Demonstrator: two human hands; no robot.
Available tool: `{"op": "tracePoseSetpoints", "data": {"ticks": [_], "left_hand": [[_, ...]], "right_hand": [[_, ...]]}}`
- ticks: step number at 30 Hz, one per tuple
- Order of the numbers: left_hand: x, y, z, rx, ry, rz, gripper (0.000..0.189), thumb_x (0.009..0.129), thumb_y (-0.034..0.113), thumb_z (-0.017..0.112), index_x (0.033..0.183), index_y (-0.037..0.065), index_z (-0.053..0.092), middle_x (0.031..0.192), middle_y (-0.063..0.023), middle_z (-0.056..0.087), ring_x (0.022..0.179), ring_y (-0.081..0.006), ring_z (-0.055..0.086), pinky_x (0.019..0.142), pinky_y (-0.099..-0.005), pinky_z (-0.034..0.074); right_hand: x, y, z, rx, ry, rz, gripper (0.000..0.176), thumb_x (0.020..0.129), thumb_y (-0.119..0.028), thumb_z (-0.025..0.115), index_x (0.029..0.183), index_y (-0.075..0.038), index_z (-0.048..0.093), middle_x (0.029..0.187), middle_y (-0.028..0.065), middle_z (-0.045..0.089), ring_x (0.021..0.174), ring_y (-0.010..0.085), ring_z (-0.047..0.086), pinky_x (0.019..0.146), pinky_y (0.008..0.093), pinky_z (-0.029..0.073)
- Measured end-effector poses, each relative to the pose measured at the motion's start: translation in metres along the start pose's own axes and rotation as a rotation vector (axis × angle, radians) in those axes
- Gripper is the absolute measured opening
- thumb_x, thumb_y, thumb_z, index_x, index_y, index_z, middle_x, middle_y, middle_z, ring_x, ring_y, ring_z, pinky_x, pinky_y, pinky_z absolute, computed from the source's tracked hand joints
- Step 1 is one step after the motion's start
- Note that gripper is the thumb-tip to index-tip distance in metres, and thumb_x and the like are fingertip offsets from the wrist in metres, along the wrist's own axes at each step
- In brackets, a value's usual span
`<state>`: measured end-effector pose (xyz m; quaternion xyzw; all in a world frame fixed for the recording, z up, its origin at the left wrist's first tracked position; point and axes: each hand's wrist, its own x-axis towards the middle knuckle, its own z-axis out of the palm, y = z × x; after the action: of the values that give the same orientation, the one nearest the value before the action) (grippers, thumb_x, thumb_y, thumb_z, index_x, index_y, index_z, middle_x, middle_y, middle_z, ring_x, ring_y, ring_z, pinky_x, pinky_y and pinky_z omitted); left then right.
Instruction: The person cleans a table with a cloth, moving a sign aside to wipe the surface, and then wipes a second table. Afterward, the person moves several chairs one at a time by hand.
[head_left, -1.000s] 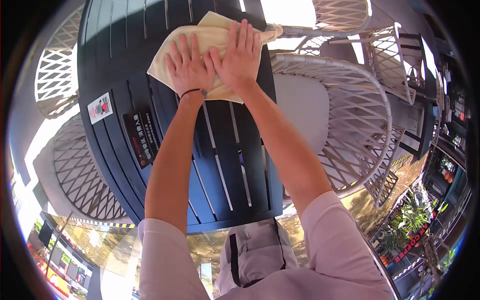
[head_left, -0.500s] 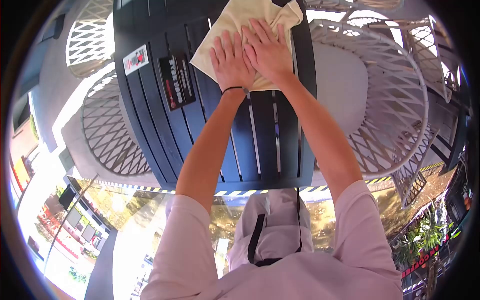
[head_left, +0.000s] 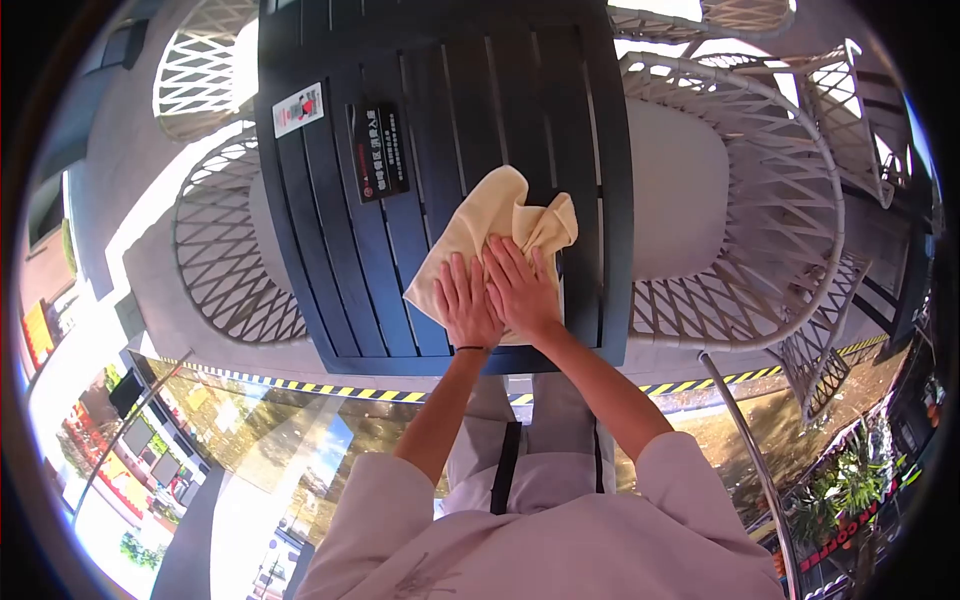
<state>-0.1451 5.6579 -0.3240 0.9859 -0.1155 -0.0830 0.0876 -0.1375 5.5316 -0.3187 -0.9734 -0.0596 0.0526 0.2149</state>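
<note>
A cream cloth (head_left: 485, 215) lies partly bunched on the dark slatted table (head_left: 500, 100), near its front edge. Flat on the cloth, fingers pointing away from me, rests my left hand (head_left: 468, 305), with a dark band at its wrist. My right hand (head_left: 523, 290) presses on the cloth too, just beside the left one and touching it. Both hands have their fingers stretched out over the fabric. The cloth's far right part is folded up in wrinkles. A black sign (head_left: 378, 152) with printed text and a small white card (head_left: 298, 110) are on the table's left part.
A woven chair with a grey seat (head_left: 675, 190) stands against the table's right side. Another woven chair (head_left: 225, 240) is at the left. Beyond the front edge run a yellow-black striped strip (head_left: 390, 395) and a metal rail (head_left: 750, 450) at the lower right.
Both hands and the cloth have moved toward me, from the table's far part to near its front edge. The cloth is more bunched, and the arms are drawn in.
</note>
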Motion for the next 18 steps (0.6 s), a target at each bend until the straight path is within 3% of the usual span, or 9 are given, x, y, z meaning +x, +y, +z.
{"op": "tracePoseSetpoints", "data": {"ticks": [4, 8, 9, 12, 14, 15, 16, 18], "left_hand": [[-0.003, -0.002, -0.003, -0.027, -0.009, -0.042, 0.053, 0.097, 0.029, 0.042, 0.144, 0.004, 0.040, 0.155, -0.0200, 0.029, 0.144, -0.0404, 0.023, 0.116, -0.0537, 0.017], [-0.003, -0.006, 0.001, -0.120, 0.054, -0.075, 0.050, 0.095, 0.026, 0.043, 0.143, 0.011, 0.046, 0.153, -0.0142, 0.034, 0.143, -0.0358, 0.027, 0.116, -0.0523, 0.018], [-0.002, -0.013, 0.003, -0.216, 0.130, -0.037, 0.052, 0.090, 0.024, 0.053, 0.140, 0.012, 0.048, 0.150, -0.0125, 0.039, 0.139, -0.0349, 0.033, 0.114, -0.0521, 0.021], [0.028, -0.048, -0.040, -0.424, -0.057, -0.104, 0.062, 0.081, 0.023, 0.066, 0.140, 0.011, 0.048, 0.147, -0.0120, 0.043, 0.135, -0.0346, 0.037, 0.110, -0.0520, 0.024], [0.067, -0.070, -0.070, -0.299, 0.367, -0.054, 0.073, 0.076, 0.028, 0.074, 0.141, 0.011, 0.046, 0.144, -0.0121, 0.045, 0.129, -0.0342, 0.042, 0.107, -0.0522, 0.026], [0.091, -0.074, -0.087, -0.306, 0.454, -0.138, 0.075, 0.077, 0.031, 0.075, 0.142, 0.012, 0.044, 0.145, -0.0121, 0.044, 0.130, -0.0347, 0.042, 0.106, -0.0530, 0.027], [0.112, -0.078, -0.098, -0.312, 0.539, -0.229, 0.077, 0.078, 0.034, 0.075, 0.144, 0.012, 0.041, 0.146, -0.0122, 0.043, 0.132, -0.0352, 0.041, 0.106, -0.0538, 0.028], [0.141, -0.095, -0.094, -0.390, 0.439, -0.189, 0.074, 0.082, 0.034, 0.072, 0.145, 0.011, 0.041, 0.146, -0.0144, 0.044, 0.133, -0.0360, 0.042, 0.105, -0.0524, 0.033]], "right_hand": [[-0.002, -0.007, -0.005, 0.028, -0.005, -0.022, 0.050, 0.094, -0.031, 0.049, 0.141, -0.012, 0.049, 0.152, 0.0048, 0.040, 0.141, 0.0197, 0.034, 0.116, 0.0481, 0.019], [0.000, -0.007, 0.001, 0.049, 0.021, -0.007, 0.055, 0.092, -0.034, 0.052, 0.142, -0.013, 0.048, 0.151, 0.0040, 0.040, 0.141, 0.0194, 0.033, 0.116, 0.0489, 0.019], [0.000, -0.008, -0.004, 0.076, 0.010, 0.000, 0.056, 0.091, -0.036, 0.053, 0.142, -0.012, 0.047, 0.152, 0.0041, 0.039, 0.142, 0.0194, 0.033, 0.117, 0.0490, 0.019], [0.002, -0.005, -0.015, 0.092, -0.045, -0.040, 0.068, 0.085, -0.048, 0.060, 0.143, -0.016, 0.046, 0.151, 0.0055, 0.038, 0.142, 0.0242, 0.031, 0.116, 0.0532, 0.018], [0.004, -0.009, -0.035, 0.088, -0.118, -0.140, 0.072, 0.081, -0.052, 0.064, 0.142, -0.020, 0.046, 0.150, 0.0061, 0.039, 0.142, 0.0263, 0.032, 0.115, 0.0547, 0.019], [0.004, -0.009, -0.030, 0.125, -0.125, -0.170, 0.074, 0.078, -0.053, 0.068, 0.143, -0.024, 0.045, 0.148, 0.0083, 0.040, 0.141, 0.0297, 0.032, 0.114, 0.0582, 0.019], [0.003, -0.009, -0.027, 0.093, -0.103, -0.165, 0.071, 0.079, -0.050, 0.067, 0.140, -0.021, 0.047, 0.147, 0.0081, 0.041, 0.139, 0.0296, 0.034, 0.114, 0.0574, 0.020], [0.004, -0.012, -0.022, 0.036, -0.061, -0.176, 0.064, 0.082, -0.044, 0.067, 0.136, -0.016, 0.049, 0.145, 0.0077, 0.042, 0.137, 0.0294, 0.037, 0.113, 0.0559, 0.021]]}}
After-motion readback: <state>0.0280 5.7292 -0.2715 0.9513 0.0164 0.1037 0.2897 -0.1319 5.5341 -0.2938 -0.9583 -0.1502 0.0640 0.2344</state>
